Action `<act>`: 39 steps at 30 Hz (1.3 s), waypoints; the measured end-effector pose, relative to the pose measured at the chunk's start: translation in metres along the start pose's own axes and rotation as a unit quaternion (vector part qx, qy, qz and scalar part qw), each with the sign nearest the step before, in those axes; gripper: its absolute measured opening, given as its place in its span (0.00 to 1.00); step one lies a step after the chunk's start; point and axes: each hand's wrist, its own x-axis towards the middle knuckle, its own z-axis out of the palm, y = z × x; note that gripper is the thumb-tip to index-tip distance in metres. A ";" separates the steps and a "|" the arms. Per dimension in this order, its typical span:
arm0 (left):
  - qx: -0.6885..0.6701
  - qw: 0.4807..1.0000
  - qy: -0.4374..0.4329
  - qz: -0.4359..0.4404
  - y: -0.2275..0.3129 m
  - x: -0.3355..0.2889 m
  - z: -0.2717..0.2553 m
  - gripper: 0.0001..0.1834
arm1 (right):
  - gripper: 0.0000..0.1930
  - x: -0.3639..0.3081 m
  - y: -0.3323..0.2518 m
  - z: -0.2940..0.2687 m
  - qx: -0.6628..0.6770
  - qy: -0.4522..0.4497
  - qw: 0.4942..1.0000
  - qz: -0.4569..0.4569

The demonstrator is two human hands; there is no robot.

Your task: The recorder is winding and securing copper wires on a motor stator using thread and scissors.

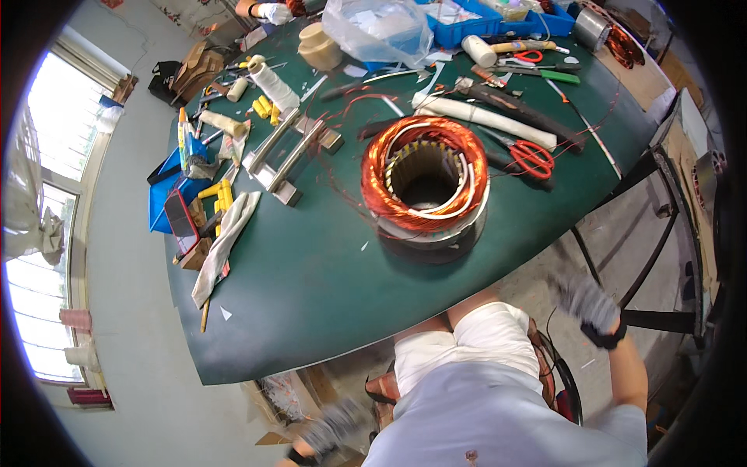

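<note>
A motor stator (383,191) with thick orange copper windings and a white cord around its open bore stands on the green table in front of me. Both hands are away from it, off the table's near edge. To the right of my lap hangs my right hand (587,302), in a grey glove with a black wristband; motion smears its fingers. Low on the left, beside the chair, my left hand (334,428) is also gloved and badly blurred. Neither hand visibly touches the stator. Red-handled scissors (533,159) lie right of the stator.
A metal frame (272,152), a thread spool (272,86) and a pale cloth (227,247) lie left on the table (296,311). White rolled tubing (486,121), a mallet (478,51), a plastic bag (377,31) and blue bins (467,29) are farther back. Another person's gloved hand (275,12) shows at the top.
</note>
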 end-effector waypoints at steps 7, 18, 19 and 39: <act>0.249 0.795 0.445 0.327 0.087 0.211 -0.193 0.24 | 0.10 0.224 -0.027 0.002 0.206 0.151 0.966 -0.044; 0.271 0.822 0.442 0.235 0.081 0.248 -0.188 0.20 | 0.10 0.278 -0.031 0.042 0.133 0.126 0.977 0.112; 0.274 0.798 0.481 0.237 0.081 0.243 -0.183 0.21 | 0.10 0.278 -0.045 0.039 0.136 0.155 0.975 0.078; 0.251 0.788 0.563 0.002 0.095 0.205 -0.149 0.21 | 0.26 0.305 0.132 -0.057 -0.012 0.046 0.994 0.096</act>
